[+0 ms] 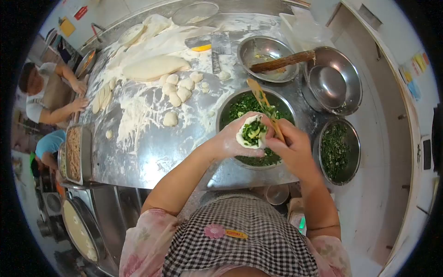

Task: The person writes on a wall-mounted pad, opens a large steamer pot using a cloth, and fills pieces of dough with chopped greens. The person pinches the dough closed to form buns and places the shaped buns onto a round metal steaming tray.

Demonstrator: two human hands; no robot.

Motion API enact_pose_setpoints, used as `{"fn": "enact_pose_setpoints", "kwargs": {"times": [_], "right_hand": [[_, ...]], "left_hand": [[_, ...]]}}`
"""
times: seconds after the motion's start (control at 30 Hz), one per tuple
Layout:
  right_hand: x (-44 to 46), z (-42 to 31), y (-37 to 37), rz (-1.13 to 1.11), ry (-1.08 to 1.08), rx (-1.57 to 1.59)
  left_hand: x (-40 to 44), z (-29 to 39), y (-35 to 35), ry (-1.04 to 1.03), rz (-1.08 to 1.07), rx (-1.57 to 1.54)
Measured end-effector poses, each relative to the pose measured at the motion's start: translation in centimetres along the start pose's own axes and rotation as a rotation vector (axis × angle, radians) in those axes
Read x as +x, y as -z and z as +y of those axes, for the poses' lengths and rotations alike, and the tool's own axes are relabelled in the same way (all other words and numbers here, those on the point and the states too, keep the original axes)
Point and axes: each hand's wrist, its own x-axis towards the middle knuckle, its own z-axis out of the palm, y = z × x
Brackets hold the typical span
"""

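My left hand [230,138] is cupped around a round of white dough [240,136] with chopped green filling [253,132] heaped in it. In my right hand [291,147] is a flat wooden spatula [260,98], its blade up and its handle between my fingers; bits of green cling to it. The right fingers are close beside the dough's edge; whether they touch it I cannot tell. Both hands are over a steel bowl [289,107] of chopped greens, which they partly hide.
Dough pieces [186,84] and a long dough slab [154,68] lie on the floured steel table [157,161]. A bowl with a rough wooden stick [284,61], an empty bowl [353,78] and another greens bowl [335,151] stand rightward. Another person [50,94] works at left.
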Motion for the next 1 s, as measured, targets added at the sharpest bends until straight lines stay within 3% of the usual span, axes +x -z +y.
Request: {"fn": "enact_pose_setpoints", "kwargs": {"times": [0.07,0.17,0.2,0.4,0.5,0.53,0.6,0.7,0.8,0.83,0.87,0.93,0.97,1.0], "right_hand": [[-0.3,0.5,1.5,-0.018,0.096,0.018],[-0.5,1.2,4.2,-0.134,0.292,-0.535],[-0.1,3.6,3.9,-0.077,0.597,-0.794],[0.1,4.8,3.5,-0.182,0.447,-0.928],[1.0,4.3,5.7,-0.268,0.355,-0.761],[1.0,4.1,6.0,-0.234,0.218,-0.570],[0.8,3.9,6.4,-0.170,-0.062,-0.182],[2.7,6.6,6.0,-0.390,-0.096,-0.014],[3.8,9.8,6.3,-0.338,0.105,-1.212],[4.2,10.4,6.4,-0.197,0.367,-1.284],[4.6,10.9,6.1,-0.042,0.636,-1.313],[4.6,11.0,4.2,-0.084,0.621,-0.923],[4.2,10.2,3.0,-0.158,0.370,-0.597],[3.2,9.0,2.0,-0.230,0.101,-0.289]], "left_hand": [[-0.2,0.5,-0.1,0.037,0.030,-0.194],[-0.1,0.5,0.7,0.093,0.037,-0.240],[0.2,1.2,0.7,0.102,0.076,-0.148],[1.2,-1.1,2.1,0.195,0.072,-0.079],[1.7,-2.9,3.7,0.014,0.163,0.735],[1.7,-3.2,4.1,-0.044,0.247,0.845],[1.8,-3.8,4.3,0.048,0.305,0.942],[1.7,-3.0,3.0,0.096,0.427,0.996],[0.6,-3.8,3.3,0.167,0.573,0.947],[0.3,-1.3,2.0,0.327,0.543,0.608],[-0.4,-2.5,1.8,0.284,0.559,0.399],[-1.0,-4.0,0.2,0.046,0.570,0.387],[-1.5,-3.3,-1.2,-0.008,0.568,0.138],[-1.6,-4.3,-1.6,-0.121,0.552,0.157]]}}
